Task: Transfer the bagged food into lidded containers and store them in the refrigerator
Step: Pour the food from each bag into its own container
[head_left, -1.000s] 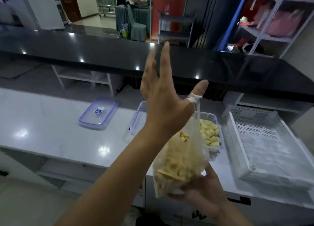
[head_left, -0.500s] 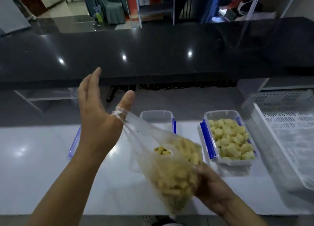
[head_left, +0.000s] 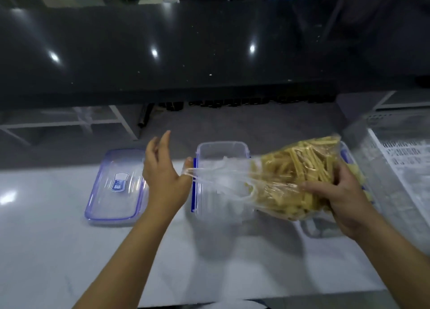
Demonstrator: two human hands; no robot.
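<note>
right hand (head_left: pixel 344 199) gripping bag (head_left: pixel 295 176) of yellow strips, left hand (head_left: pixel 165 176) fingers straight, bag handle looped on thumb, container (head_left: pixel 222 144) between hands, lid (head_left: pixel 111 206) beyond left hand

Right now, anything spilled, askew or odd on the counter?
No spill visible. One oddity: a handle of the bag is looped round the thumb of the left hand and stretched taut, fingers straight, while the right hand holds it tipped sideways over the empty container.

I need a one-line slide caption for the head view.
Right hand holds the bag of yellow strips sideways over an empty container; its handle loops the thumb of the left hand.
</note>
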